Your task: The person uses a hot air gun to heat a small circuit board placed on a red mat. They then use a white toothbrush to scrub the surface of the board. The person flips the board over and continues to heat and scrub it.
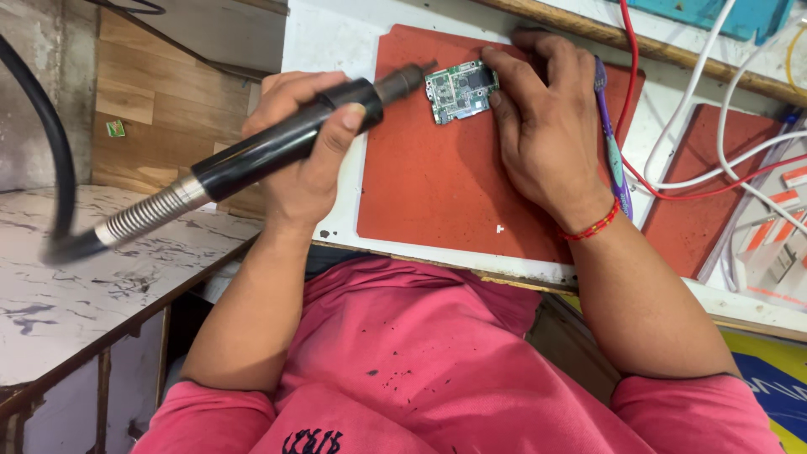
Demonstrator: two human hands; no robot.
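Left hand (307, 143) wrapped tight around a black hot-air handpiece (277, 147), nozzle aimed at a small green circuit board (461, 91). Right hand (546, 126) pressed flat, fingertips steadying the board on a red mat (420, 193), purple toothbrush (612, 143) just beside, red and white cables (698, 181) further right

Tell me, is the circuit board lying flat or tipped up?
Flat: the board lies on the red mat, right hand fingers beside it.

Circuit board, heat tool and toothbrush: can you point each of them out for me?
circuit board (461, 91): head view, middle of the small green board on the red mat.
heat tool (286, 145): head view, black handle gripped by the left hand.
toothbrush (616, 164): head view, purple handle beside the right hand.
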